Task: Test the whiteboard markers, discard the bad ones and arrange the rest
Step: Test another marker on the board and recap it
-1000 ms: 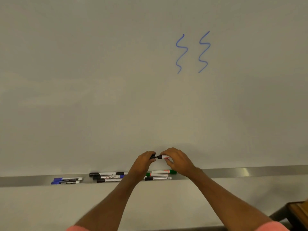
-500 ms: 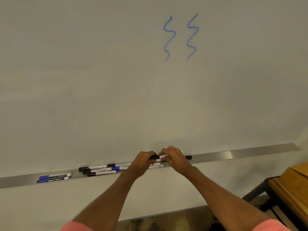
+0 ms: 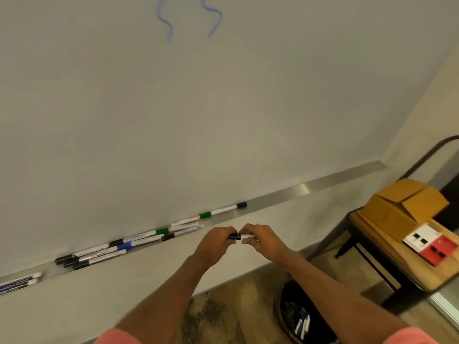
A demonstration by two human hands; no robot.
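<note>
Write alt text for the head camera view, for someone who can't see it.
A left hand and a right hand grip one black-capped marker at a whiteboard bearing two blue squiggles. More markers lie on its metal tray, and a bin holding markers stands on the floor.

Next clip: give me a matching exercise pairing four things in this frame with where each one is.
Things:
1. black-capped marker
2. cardboard box
3. black bin
4. blue squiggles

Places:
A. on the floor
B. near the top of the whiteboard
C. held between the left hand and right hand
D. on the wooden table

Pairs: 1-C, 2-D, 3-A, 4-B.
</note>
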